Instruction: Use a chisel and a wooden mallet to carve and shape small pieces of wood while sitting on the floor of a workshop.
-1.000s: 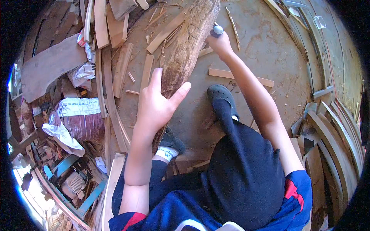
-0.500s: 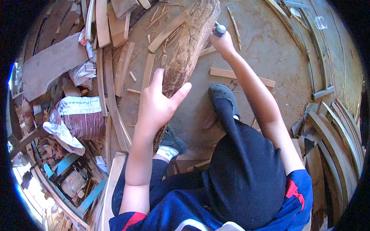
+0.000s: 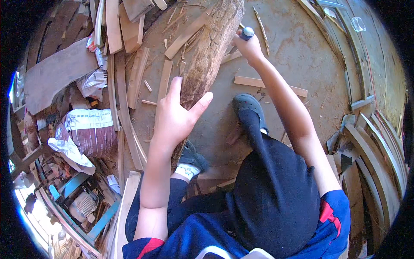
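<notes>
A long, rough, weathered log (image 3: 206,58) slants from the top middle down to between my legs. My left hand (image 3: 177,114) grips its lower part, thumb on the right side and fingers along the left, partly hidden. My right hand (image 3: 249,46) is closed around a tool handle (image 3: 246,33) with a pale, rounded end, just right of the log's upper part. The tool's working end is hidden, so its kind cannot be made out.
Wood strips and splinters lie on the floor around the log, including a short batten (image 3: 271,86). Stacked boards (image 3: 379,172) stand at right. At left are a maroon-and-white sack (image 3: 90,131), a large plank (image 3: 60,75) and a motor (image 3: 84,206) in a blue frame.
The log and my left hand have shifted very slightly to the left. My right hand keeps its grip in nearly the same place.
</notes>
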